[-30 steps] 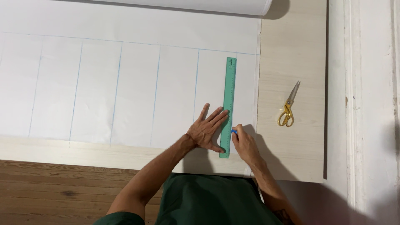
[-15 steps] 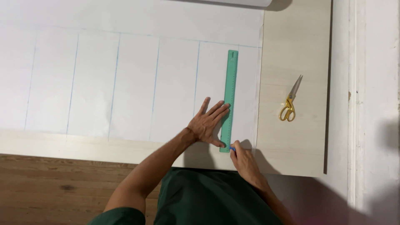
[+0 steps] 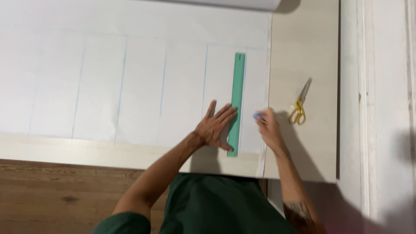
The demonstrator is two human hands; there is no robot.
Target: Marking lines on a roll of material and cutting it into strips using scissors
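A large white sheet of paper (image 3: 130, 78) with several faint blue vertical lines lies on a pale wooden table (image 3: 303, 43). A long green ruler (image 3: 238, 86) rests upright on the sheet near its right edge. My left hand (image 3: 215, 126) lies flat with fingers spread, pressing the ruler's lower part. My right hand (image 3: 268, 128) is just right of the ruler, fingers closed on a small blue marking tool (image 3: 258, 115) whose tip is at the paper.
Yellow-handled scissors (image 3: 300, 108) lie on the bare table right of the paper. A roll of white paper (image 3: 242, 3) runs along the far edge. Wooden floor (image 3: 52, 195) shows at lower left, a white wall or door frame (image 3: 381, 108) at the right.
My right hand has slid up along the ruler's right side, away from the paper's near edge. The left hand stays pressed on the ruler.
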